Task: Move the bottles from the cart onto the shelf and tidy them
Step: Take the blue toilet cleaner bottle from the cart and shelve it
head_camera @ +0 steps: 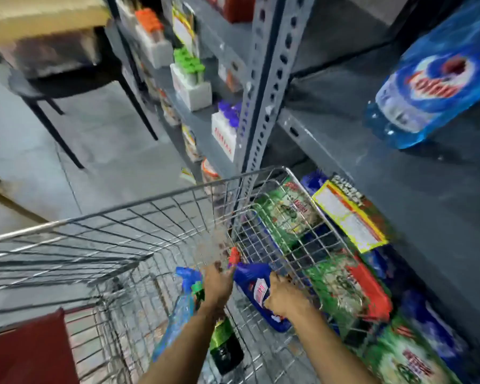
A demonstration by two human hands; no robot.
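Both my arms reach down into the wire cart (pixel 117 214). A dark blue bottle with a red cap (pixel 257 284) lies in the cart. My left hand (pixel 219 284) grips it near the neck, and my right hand (pixel 284 296) clasps its body over the label. A light blue spray bottle (pixel 182 306) and a green-and-black bottle with a green cap (pixel 225 347) lie in the cart beside and under my left forearm. The grey shelf (pixel 399 173) stands to the right of the cart. The view is motion-blurred.
A blue detergent pack (pixel 432 81) lies on the shelf at upper right. Green, red and blue packs (pixel 341 275) fill the lower shelf beside the cart. Boxed bottles with orange, green and purple caps (pixel 189 79) line the far shelf. A dark table (pixel 64 79) stands on the floor at left.
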